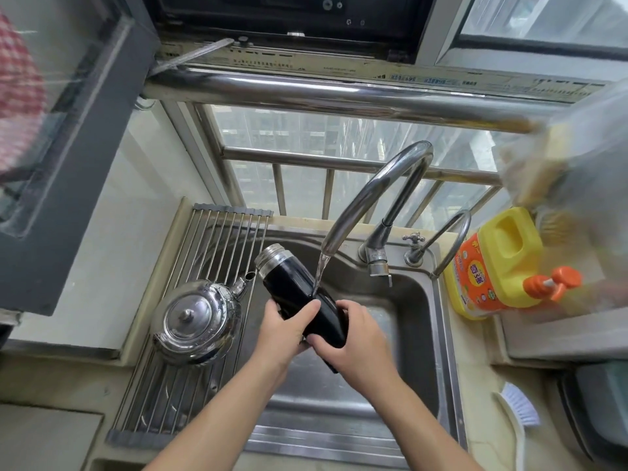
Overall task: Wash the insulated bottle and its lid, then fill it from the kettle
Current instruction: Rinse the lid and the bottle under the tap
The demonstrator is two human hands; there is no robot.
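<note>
**Bottle Under the Running Tap**

Holding the black insulated bottle in both hands over the sink, above the middle of its basin. Left hand wrapped round the bottle's midsection, thumb laid across the black wall. Right hand curled round the lower end, fingers closed on it. Bottle tilted and uncapped, steel mouth raised toward the sink's back left corner, base lower and nearer the sink's front.

Running from the tall curved faucet on the sink's back rim: a thin stream of water, landing on the bottle's outer wall just above the left thumb, well short of the mouth.

Across the sink's left side, a roll-up steel rack bridging the basin from back to front. Standing on that rack, a shiny steel kettle, lid on, spout aimed toward the centre of the sink and ending near the bottle's neck without touching it.

On the sink's back right rim, a small second tap with a thin arched spout. On the counter to the right of the sink, a yellow detergent jug with an orange pump. Off the sink's front right corner, a white brush lying on the counter.
</note>
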